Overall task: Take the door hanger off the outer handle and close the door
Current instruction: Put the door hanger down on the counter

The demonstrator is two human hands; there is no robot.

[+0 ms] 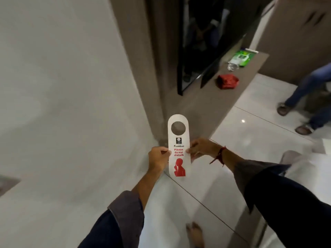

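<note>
**Door hanger held in both hands above the tiled floor**

The person holds a white card door hanger (178,145) with a round hole near its top and red print reading "Please do not disturb" above a red figure. It is upright in front of the body, off any handle, and gripped at its two long edges about mid-height. The left hand (158,158) pinches the left edge between thumb and fingers; the right hand (201,147) pinches the right edge the same way, and a red thread band (220,155) circles the right wrist. Both forearms come out of dark rolled sleeves.

Below the hanger lies a glossy pale tiled floor (250,133), and a bare foot (196,234) shows at the bottom edge. To the left stands a plain white wall (62,86). Behind the hanger runs a brown tabletop (206,104) carrying a red crumpled packet (227,81), a clear plastic bottle (232,66) and a green packet (241,57), with a dark flat screen (197,51) above it. At the right edge another person's legs in blue jeans (304,90) and sandals stand on the floor.
</note>
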